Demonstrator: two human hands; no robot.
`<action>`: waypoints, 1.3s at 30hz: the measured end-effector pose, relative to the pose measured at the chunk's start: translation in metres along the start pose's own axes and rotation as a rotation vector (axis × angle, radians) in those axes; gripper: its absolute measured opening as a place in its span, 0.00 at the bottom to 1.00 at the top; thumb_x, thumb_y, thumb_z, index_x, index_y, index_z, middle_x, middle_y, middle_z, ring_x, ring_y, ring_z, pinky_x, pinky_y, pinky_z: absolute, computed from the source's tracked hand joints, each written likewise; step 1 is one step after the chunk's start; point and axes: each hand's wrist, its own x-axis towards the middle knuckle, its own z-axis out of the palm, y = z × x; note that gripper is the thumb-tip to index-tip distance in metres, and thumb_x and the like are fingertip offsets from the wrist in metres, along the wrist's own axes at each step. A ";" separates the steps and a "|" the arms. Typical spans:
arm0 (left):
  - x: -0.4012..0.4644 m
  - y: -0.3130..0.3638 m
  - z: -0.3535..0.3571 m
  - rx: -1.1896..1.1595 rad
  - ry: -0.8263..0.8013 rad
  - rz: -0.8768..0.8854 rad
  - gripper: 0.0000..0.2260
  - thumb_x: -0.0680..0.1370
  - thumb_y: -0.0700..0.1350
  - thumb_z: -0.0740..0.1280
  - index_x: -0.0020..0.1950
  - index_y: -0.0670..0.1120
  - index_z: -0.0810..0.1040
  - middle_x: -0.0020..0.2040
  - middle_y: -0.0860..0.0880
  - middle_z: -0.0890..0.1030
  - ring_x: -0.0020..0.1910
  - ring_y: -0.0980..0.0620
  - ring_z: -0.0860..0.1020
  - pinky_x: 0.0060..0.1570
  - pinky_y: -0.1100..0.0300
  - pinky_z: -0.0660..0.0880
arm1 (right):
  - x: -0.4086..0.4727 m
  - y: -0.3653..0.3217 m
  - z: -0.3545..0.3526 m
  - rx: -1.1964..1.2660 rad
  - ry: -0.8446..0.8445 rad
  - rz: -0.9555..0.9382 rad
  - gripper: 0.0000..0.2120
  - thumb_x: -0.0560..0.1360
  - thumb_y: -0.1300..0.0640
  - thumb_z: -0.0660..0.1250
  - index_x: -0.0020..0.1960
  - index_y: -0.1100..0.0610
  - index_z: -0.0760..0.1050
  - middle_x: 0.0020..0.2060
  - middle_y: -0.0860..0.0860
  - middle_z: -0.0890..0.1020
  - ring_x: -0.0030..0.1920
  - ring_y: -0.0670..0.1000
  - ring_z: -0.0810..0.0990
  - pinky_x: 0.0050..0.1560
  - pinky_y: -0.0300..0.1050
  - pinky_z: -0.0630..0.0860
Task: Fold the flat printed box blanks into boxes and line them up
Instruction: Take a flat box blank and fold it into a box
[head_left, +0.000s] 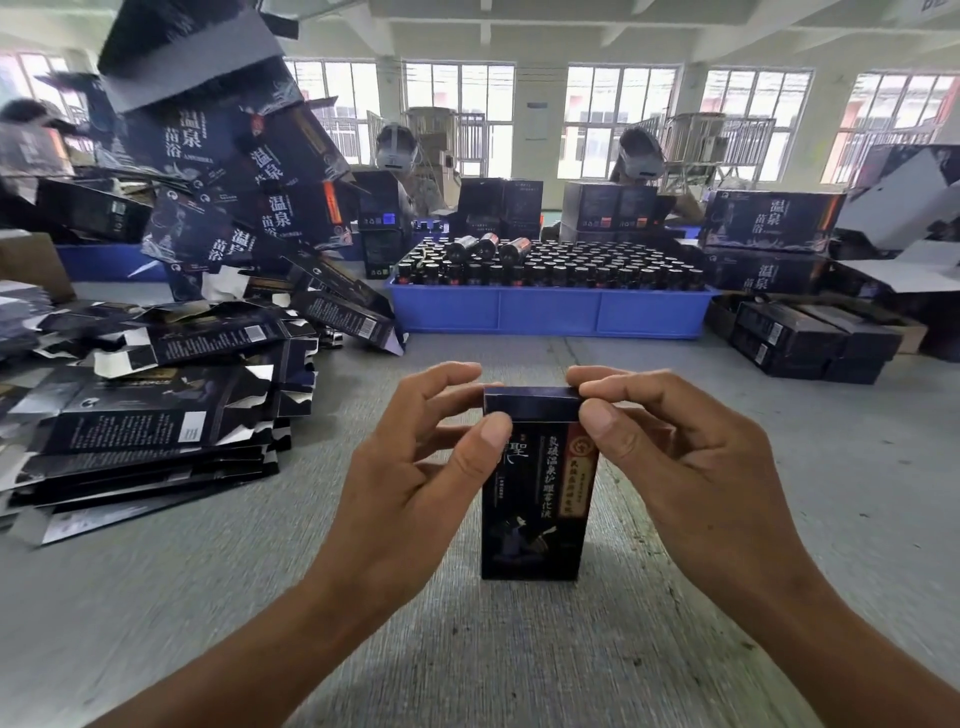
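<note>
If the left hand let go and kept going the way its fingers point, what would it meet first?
Probably the right hand: the left hand points across the folded box top, fingertips nearly touching already.

The person is showing two bare forearms rising from the bottom corners of the view, with no sleeve, cuff or glove reaching into the picture. The bare left hand (415, 467) is wearing no ring, watch or band that the view shows, and the bare right hand (675, 457) is likewise showing nothing on its fingers or wrist. The fingernails are looking short and plain, without polish; the thumbnails are facing the camera most clearly. Faint creases are showing across the knuckles and thumb joints. Nothing of the upper arms or clothing is coming into view.
</note>
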 end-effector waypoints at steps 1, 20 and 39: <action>0.000 0.000 0.000 -0.003 0.005 -0.001 0.16 0.75 0.60 0.67 0.62 0.63 0.74 0.61 0.54 0.82 0.58 0.51 0.82 0.50 0.58 0.81 | 0.000 0.000 0.000 0.000 -0.002 -0.001 0.05 0.74 0.54 0.69 0.49 0.50 0.83 0.53 0.40 0.85 0.51 0.42 0.85 0.48 0.30 0.78; 0.005 -0.004 -0.003 0.228 0.013 0.203 0.13 0.80 0.50 0.64 0.62 0.51 0.82 0.57 0.55 0.82 0.56 0.50 0.82 0.37 0.52 0.83 | 0.007 0.009 -0.013 -0.262 -0.071 -0.187 0.06 0.76 0.52 0.71 0.52 0.52 0.83 0.55 0.40 0.84 0.57 0.45 0.83 0.52 0.38 0.81; 0.011 -0.031 -0.010 0.193 0.003 -0.026 0.26 0.69 0.58 0.70 0.65 0.72 0.69 0.53 0.61 0.82 0.45 0.51 0.85 0.38 0.56 0.83 | 0.000 0.038 -0.008 -0.564 -0.225 0.063 0.35 0.74 0.43 0.73 0.71 0.29 0.55 0.67 0.32 0.68 0.58 0.37 0.77 0.56 0.41 0.79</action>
